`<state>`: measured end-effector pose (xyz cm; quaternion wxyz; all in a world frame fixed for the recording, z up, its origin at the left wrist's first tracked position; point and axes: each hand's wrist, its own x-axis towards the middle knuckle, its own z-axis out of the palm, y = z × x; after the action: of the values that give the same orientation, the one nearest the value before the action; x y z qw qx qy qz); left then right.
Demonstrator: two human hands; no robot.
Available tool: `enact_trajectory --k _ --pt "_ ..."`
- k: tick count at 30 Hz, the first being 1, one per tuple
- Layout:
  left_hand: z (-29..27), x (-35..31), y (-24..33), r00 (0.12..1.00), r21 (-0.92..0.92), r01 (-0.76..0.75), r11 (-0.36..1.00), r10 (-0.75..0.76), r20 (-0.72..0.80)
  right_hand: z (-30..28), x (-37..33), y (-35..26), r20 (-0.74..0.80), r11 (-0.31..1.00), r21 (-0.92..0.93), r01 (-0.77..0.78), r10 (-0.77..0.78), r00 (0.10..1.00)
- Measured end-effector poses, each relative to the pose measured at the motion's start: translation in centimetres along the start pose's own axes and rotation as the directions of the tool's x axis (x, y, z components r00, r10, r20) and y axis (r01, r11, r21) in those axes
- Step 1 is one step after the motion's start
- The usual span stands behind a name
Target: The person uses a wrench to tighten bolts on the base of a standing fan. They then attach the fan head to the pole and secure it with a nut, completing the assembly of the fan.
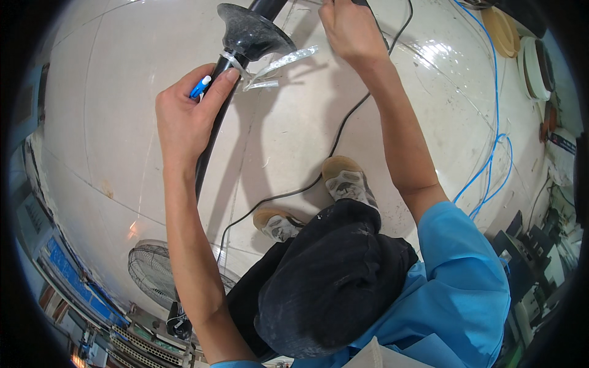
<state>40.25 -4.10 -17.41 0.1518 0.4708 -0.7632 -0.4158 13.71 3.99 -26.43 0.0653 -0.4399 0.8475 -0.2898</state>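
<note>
Wearer: black trousers [325, 282] and a blue sleeve [466, 245] sit closest, with two light shoes [348, 181] below on the tiles.
Left hand [187, 119]: closed around a black pole [216, 136], thumb across its front, just below the flared part.
Pen-like stick [199, 89]: blue with a white end, lodged between thumb and fingers of that hand.
Pole: slants from beside the left forearm up to the top edge, where it leaves view.
Silvery strip [288, 59]: looped around the pole by the left thumb, its loose ends sticking out to the right.
Flared black piece [251, 34]: around the pole just above the loop, dusty, its wide side facing up the pole.
Right hand [353, 30]: at the top edge beside a dark object, fingertips cut off; whether it grips anything I cannot tell.
Dark cable [343, 126]: winds across the floor [123, 80] past the shoes.
Farther left: a wire-caged fan [150, 276].
Farther right: a blue line [496, 92], loosely looped, and pale round containers [532, 67].
</note>
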Motion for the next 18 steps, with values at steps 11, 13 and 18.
enact_trajectory --k 11,13,18 --pt "-0.3 0.0 0.2 0.999 0.051 0.029 0.998 -0.030 0.031 1.7 0.0 -0.1 -0.053 0.998 0.063 0.023 -0.020 0.998" --pt "-0.1 0.1 0.0 1.000 0.023 -0.027 0.999 0.027 0.000 0.7 0.1 0.2 0.000 1.000 -0.001 0.017 -0.017 1.000" --pt "0.0 0.1 -0.1 1.000 0.012 -0.022 1.000 0.022 -0.006 0.3 -0.2 -0.1 -0.021 0.998 -0.055 0.015 -0.016 1.000"
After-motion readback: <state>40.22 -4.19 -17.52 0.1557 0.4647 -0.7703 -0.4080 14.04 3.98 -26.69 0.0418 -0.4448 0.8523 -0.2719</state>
